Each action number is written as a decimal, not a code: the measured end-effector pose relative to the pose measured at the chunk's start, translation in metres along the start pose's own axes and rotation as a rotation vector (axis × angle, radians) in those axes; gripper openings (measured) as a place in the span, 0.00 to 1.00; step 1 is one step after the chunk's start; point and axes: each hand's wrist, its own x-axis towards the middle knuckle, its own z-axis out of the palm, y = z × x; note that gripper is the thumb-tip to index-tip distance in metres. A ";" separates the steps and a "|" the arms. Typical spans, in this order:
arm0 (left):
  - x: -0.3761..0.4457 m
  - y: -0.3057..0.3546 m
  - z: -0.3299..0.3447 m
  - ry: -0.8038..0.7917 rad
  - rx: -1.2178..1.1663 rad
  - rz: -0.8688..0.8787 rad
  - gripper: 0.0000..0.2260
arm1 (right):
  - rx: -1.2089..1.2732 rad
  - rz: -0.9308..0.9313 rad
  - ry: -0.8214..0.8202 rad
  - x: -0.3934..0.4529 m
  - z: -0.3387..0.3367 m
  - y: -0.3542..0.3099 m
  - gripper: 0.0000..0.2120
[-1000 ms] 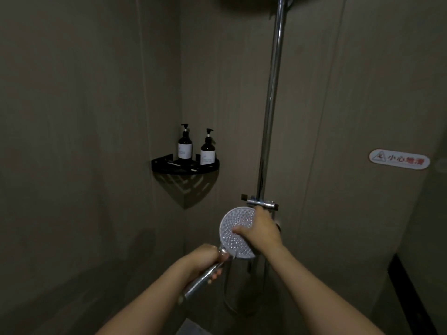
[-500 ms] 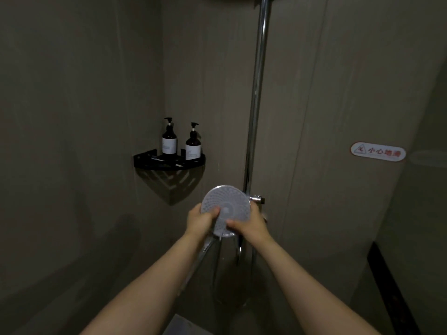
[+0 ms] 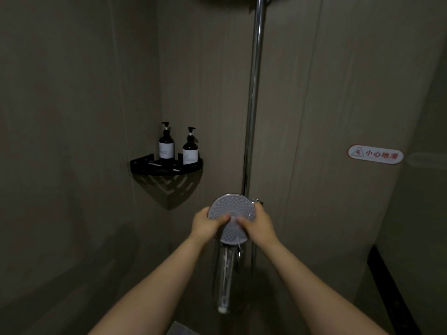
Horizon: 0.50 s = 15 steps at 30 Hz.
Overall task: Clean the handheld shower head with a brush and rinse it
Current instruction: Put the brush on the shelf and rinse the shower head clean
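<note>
Shower head (image 3: 231, 213), two bottles (image 3: 166, 145) in shelf (image 3: 167, 168)

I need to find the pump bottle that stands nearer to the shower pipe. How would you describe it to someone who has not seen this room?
Find the black corner shelf left of the chrome pipe. Two dark pump bottles stand on it; yours is the right bottle, sitting lower than the left bottle.

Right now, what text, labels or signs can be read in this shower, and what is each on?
"小心地滑", red, beside a slip-warning triangle: oval sign on the right wall.
Left pump bottle label: print too small to read.
Right pump bottle label: also unreadable.
Shower head: no text visible.
</note>
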 end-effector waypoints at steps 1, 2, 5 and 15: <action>0.002 -0.001 0.000 0.025 -0.003 -0.003 0.12 | 0.016 -0.003 0.000 0.000 -0.001 -0.003 0.06; 0.004 -0.001 0.001 0.050 -0.016 -0.008 0.12 | 0.050 0.000 -0.017 0.003 -0.002 -0.003 0.08; 0.007 -0.002 0.002 0.080 -0.102 -0.051 0.12 | 0.185 0.067 -0.155 0.006 -0.002 -0.003 0.19; 0.001 -0.007 0.013 -0.110 -0.321 -0.196 0.11 | 0.116 0.215 0.308 0.019 0.011 -0.010 0.11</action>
